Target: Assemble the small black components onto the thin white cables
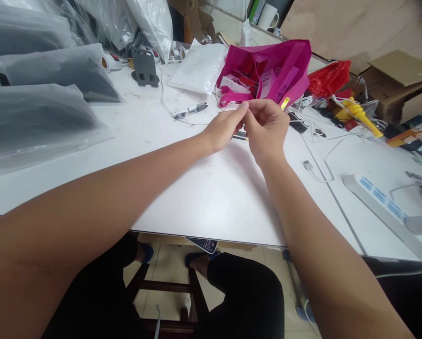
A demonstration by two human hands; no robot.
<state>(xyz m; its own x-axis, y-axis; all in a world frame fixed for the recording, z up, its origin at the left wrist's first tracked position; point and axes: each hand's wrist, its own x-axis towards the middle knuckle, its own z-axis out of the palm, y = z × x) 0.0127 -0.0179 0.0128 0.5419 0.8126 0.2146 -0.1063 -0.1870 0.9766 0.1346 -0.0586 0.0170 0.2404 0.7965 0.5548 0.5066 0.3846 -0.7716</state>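
Over the white table (pixel 204 188), my left hand (pixel 225 128) and my right hand (pixel 267 128) meet at their fingertips, both closed in a pinch. Whatever lies between the fingers is hidden or too small to name. Between and below the hands shows part of a small flat item (pixel 239 137) with black and yellow edges; the rest of it is covered. Just beyond them lies an open pink bag (pixel 296 63) with pink and white packets inside. A pen (pixel 190 111) rests to the left of my left hand.
Grey plastic-wrapped packages (pixel 37 113) fill the left side. A white mailer bag (pixel 198 68) and a dark phone stand (pixel 145 67) sit at the back. Rightward are a cable plug (pixel 307 165), a power strip (pixel 384 200), a yellow tool (pixel 362 115) and a cardboard box (pixel 384 94).
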